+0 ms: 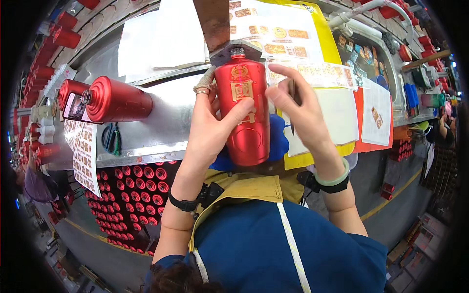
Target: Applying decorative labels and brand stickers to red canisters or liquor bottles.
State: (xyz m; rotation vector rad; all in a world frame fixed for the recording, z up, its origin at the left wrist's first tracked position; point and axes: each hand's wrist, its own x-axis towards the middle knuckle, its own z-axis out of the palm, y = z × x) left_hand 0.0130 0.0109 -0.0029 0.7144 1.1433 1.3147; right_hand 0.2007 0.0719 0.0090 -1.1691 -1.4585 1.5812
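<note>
A glossy red bottle with raised gold lettering and a bare threaded neck lies tilted before me, its neck pointing away. My left hand grips it from the left, thumb across the front; one fingertip wears a pale wrap. Against a dark angled metal block, the neck end rests. My right hand hovers just right of the bottle, index finger and thumb apart. Something slim and dark shows behind that thumb, apparently tucked in the curled fingers; its kind is unclear. Under the bottle sits a blue pad.
Two more red bottles, including a nearer one, lie on the metal table at left beside a phone and green-handled scissors. Gold sticker sheets cover the back right. Many red bottles stand below the table edge.
</note>
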